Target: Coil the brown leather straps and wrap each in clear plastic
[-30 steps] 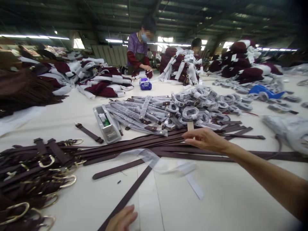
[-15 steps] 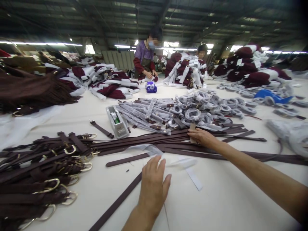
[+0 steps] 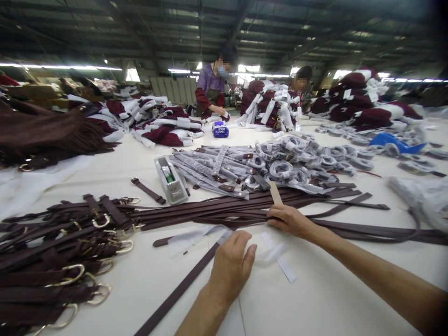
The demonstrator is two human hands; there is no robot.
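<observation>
My left hand (image 3: 234,262) hovers low over the white table, fingers bent and thumb apart, with nothing seen between them. Just beside it, a clear plastic sleeve (image 3: 199,238) lies by a dark brown strap (image 3: 182,285) that runs toward the front edge. At the row of long straps (image 3: 210,208), my right hand (image 3: 290,221) has its fingers closed on one dark brown strap. A beige strip (image 3: 275,192) slants up from behind those fingers. Below them lie a white paper strip (image 3: 286,269) and a crumpled clear film (image 3: 269,254).
Buckled straps (image 3: 70,266) with gold rings pile up at left. A tape dispenser (image 3: 171,181) stands behind the long straps, next to plastic-wrapped straps (image 3: 280,161). Farther back are a purple packet (image 3: 220,129), maroon wrapped bundles (image 3: 168,128) and a co-worker (image 3: 212,86).
My right hand has come nearer, drawing a strap toward me, and the beige strip has tilted. My left hand has shifted slightly right, its fingers more bent.
</observation>
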